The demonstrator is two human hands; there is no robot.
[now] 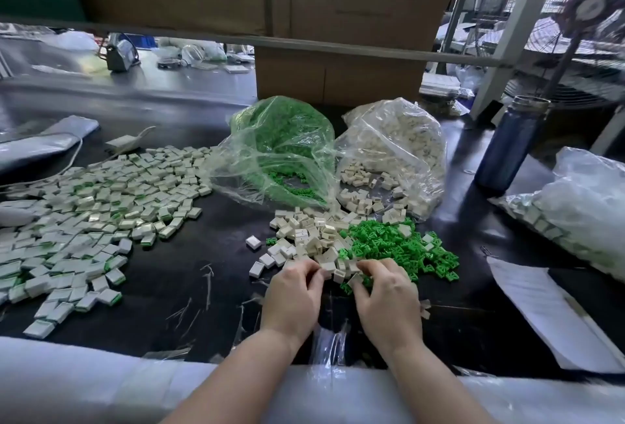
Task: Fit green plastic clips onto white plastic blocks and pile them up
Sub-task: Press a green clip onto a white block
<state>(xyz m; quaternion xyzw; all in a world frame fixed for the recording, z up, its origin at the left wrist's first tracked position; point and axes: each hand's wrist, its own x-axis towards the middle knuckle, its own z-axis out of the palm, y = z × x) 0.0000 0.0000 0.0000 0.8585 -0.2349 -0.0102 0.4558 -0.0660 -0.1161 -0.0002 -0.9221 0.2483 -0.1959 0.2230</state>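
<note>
Dark, glossy tabletop (189,291) fills my view, scratched and littered with clear plastic scraps near my wrists; beyond it stand cardboard boxes (338,72) under a grey metal rail, with a cluttered bench farther back on my left. Off past my right hand I see a floor fan (588,14) by bright windows.

I can read no brand or label anywhere; the sheet of paper (548,312) to the right of my right hand carries lines too blurred to make out.

My left hand (292,298) and right hand (385,295) lie close together, fingers curled at the near edge of the loose heaps. The left seems to pinch a white block at its fingertips; the right seems to hold a white piece over green ones, though I cannot tell exactly what each grips.

Just ahead of my left fingers sits the heap of white plastic blocks (304,237); ahead of my right fingers, touching it, the green plastic clips (399,247). Farther ahead slump two clear bags, one of green clips (287,139), one of white blocks (395,153). Well to my left spreads the pile of fitted blocks (88,207). A dark blue bottle (510,143) stands far right, beside another filled bag (575,207).
</note>
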